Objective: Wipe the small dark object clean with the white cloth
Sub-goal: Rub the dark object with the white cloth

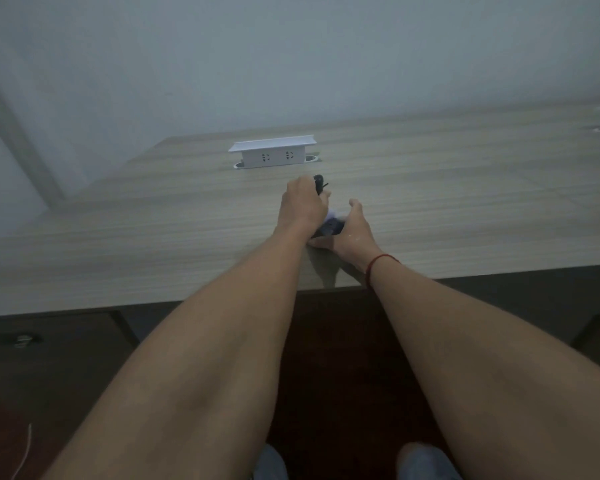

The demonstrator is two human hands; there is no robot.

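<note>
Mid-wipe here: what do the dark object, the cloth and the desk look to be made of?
Small dark object: black, faintly glossy, probably hard plastic; mostly hidden by the left hand.
White cloth: soft, crumpled folds, so fabric or tissue; it bunches against the right hand.
Desk: matte pale wood grain in even streaks, likely laminate.

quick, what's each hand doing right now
Left hand: closed around the small dark object.
Right hand: thumb raised, on the white cloth; whether it grips it cannot be told.
</note>
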